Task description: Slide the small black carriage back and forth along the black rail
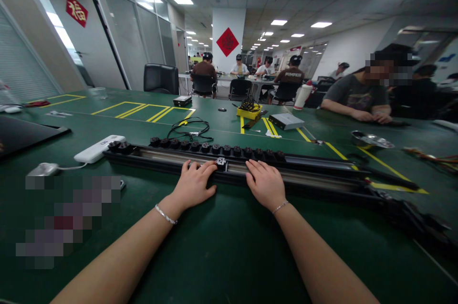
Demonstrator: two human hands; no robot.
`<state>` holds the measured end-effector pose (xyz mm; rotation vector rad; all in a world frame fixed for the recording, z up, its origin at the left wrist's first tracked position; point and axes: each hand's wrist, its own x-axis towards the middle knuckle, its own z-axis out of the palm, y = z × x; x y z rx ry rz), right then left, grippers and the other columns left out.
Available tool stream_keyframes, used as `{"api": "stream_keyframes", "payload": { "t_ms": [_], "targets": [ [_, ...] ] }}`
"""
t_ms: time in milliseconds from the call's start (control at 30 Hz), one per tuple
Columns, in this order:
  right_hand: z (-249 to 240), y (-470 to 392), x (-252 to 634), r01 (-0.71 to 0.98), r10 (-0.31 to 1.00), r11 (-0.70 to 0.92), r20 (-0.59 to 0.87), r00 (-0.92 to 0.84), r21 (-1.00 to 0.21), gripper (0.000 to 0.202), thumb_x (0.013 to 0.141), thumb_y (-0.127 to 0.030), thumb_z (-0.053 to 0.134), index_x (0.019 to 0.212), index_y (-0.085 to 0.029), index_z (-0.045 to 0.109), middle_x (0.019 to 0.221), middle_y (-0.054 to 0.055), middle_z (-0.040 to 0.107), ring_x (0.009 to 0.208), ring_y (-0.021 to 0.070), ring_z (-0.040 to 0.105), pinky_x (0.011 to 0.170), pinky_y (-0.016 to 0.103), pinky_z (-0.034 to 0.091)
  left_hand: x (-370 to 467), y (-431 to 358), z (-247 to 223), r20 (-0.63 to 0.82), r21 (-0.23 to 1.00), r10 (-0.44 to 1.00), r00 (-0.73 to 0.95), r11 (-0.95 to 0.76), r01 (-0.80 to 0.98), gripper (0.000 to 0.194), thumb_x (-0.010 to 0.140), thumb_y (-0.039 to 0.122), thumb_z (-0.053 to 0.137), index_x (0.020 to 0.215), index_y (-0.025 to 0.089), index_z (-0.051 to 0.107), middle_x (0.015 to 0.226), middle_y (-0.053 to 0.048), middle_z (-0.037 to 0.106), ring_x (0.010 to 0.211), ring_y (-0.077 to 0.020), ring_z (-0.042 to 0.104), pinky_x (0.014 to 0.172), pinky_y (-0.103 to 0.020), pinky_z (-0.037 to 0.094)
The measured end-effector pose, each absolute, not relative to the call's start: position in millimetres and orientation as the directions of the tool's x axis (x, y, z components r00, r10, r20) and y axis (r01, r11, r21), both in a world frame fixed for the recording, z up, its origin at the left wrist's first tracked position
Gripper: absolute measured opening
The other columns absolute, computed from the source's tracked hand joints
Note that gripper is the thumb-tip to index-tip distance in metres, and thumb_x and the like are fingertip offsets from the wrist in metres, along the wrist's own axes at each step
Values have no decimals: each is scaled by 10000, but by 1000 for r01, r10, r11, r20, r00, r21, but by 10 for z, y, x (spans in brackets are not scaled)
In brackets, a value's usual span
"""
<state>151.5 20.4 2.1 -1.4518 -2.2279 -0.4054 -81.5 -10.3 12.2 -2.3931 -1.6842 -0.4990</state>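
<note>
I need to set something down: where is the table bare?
The green tabletop is bare between left forearm and right forearm, and just right of the latter, below the long black channelled rail. Crowded: the rail's far side, lined with round black knobs, and leftward around the white rectangular block.

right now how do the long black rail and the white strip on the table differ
The long black rail spans much of the green table; the white strip is far shorter. The rail is black with a greyish channel; the strip is white. The left hand and right hand rest on the rail, while neither touches the strip. Both are elongated and lie on the table.
</note>
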Motion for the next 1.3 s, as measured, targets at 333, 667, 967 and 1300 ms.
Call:
{"api": "stream_keyframes", "payload": {
  "t_ms": [333,667,967,1300],
  "targets": [
    [27,199,1511,916,789,401,509,-345,-1,402,897,-338,353,1224,-219,554,1269,26,557,1157,212,473,926,355,334,-791,-107,116,395,63,866,308,-360,931,462,726,403,539,1167,281,478,1283,-19,535,1058,-279,496,1039,-545,181],
    [22,203,1504,917,798,399,496,-341,-12,405,900,-343,348,1233,-219,542,1281,4,547,1164,211,464,929,361,331,-744,-59,39,437,53,807,397,-464,885,448,743,318,521,1154,144,476,1225,-127,533,1152,-249,473,1014,-396,349],
    [34,196,1505,917,793,398,504,-342,-5,399,895,-340,359,1221,-222,556,1266,24,559,1157,210,474,924,359,337,-715,-78,47,414,40,818,399,-454,890,450,750,326,520,1170,171,475,1300,-104,503,1149,-256,474,995,-415,336],
    [28,200,1509,917,797,399,502,-336,-20,402,897,-342,353,1226,-220,550,1277,8,551,1164,213,465,926,367,331,-719,-73,54,405,48,823,397,-453,890,461,752,325,517,1185,175,463,1308,-93,496,1149,-248,465,999,-408,328]
  ]
}}
